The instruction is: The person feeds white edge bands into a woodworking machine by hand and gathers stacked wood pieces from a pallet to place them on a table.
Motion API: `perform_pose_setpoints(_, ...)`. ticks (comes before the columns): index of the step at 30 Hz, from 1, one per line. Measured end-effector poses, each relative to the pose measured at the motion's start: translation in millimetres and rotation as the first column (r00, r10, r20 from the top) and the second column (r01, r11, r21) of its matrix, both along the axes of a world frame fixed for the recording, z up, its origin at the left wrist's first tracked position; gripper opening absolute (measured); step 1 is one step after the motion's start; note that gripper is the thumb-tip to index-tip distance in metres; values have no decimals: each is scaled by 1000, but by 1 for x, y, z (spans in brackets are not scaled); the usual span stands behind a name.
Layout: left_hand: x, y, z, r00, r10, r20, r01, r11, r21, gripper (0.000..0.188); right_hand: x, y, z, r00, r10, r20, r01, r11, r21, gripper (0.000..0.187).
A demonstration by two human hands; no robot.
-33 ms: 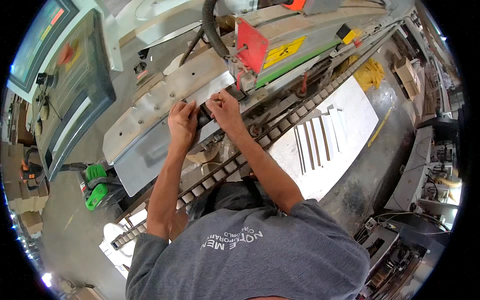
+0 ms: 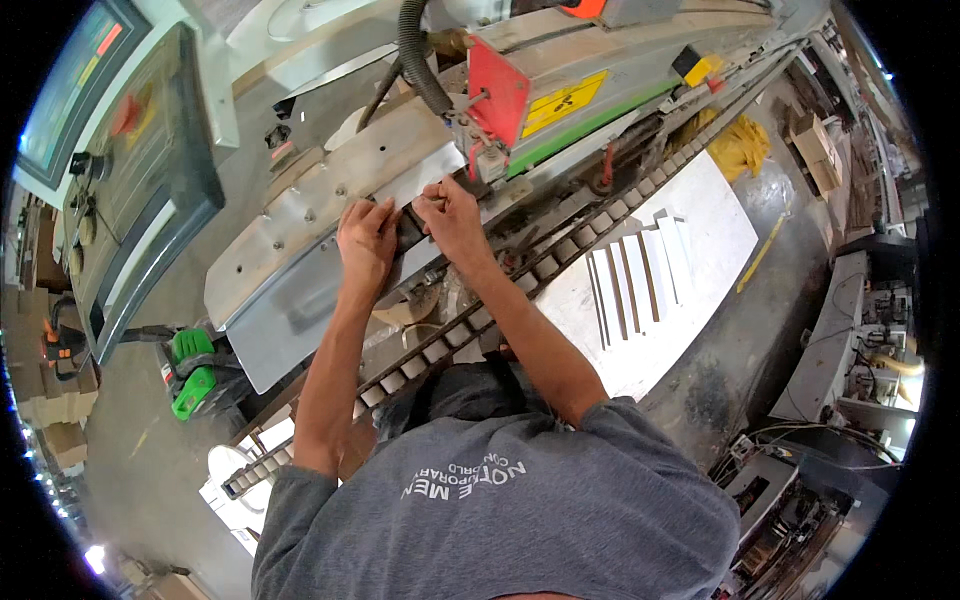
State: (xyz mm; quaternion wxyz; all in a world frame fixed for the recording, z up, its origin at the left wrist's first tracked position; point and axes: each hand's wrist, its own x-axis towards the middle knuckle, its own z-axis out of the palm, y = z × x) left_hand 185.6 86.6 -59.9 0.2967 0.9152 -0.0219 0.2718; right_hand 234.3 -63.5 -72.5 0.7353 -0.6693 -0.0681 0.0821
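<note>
Little shifts: the left hand (image 2: 367,243) and right hand (image 2: 455,217) stay at eleven o'clock by the bolted metal plate (image 2: 300,212), fingers curled; hold unclear.

Left hand (image 2: 366,240), right hand (image 2: 455,220) adjacent; fingers (image 2: 380,215) seemingly curled.

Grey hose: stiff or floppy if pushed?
The hose probably flexes, given its ribbed wall and curved run. It likely springs or swings rather than rolls, since its lower end seems fixed beside the red plate.
</note>
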Motion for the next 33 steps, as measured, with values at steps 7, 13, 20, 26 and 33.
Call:
perform_pose_setpoints(7,50,-41,-18,999,-33,-28,32,998,-63,11,-42,-70,22,975,72,211,-58,996,-72,42)
perform_pose_setpoints(13,79,-63,-8,997,-73,-29,73,997,19,20,-36,-244,5,826,-303,476,442,871,-213,18)
perform_pose_setpoints(20,13,-68,-5,986,-66,-156,56,996,-68,21,-12,-474,-85,932,-263,249,289,128,-949,51)
perform_pose_setpoints(26,-7,-68,-8,998,-48,-49,46,998,-41,17,-16,-462,-82,918,-396,-12,30,99,-995,67)
perform_pose_setpoints(33,-22,-90,6,996,-63,-69,55,992,-114,20,-46,-466,-55,768,-635,85,451,442,-775,40)
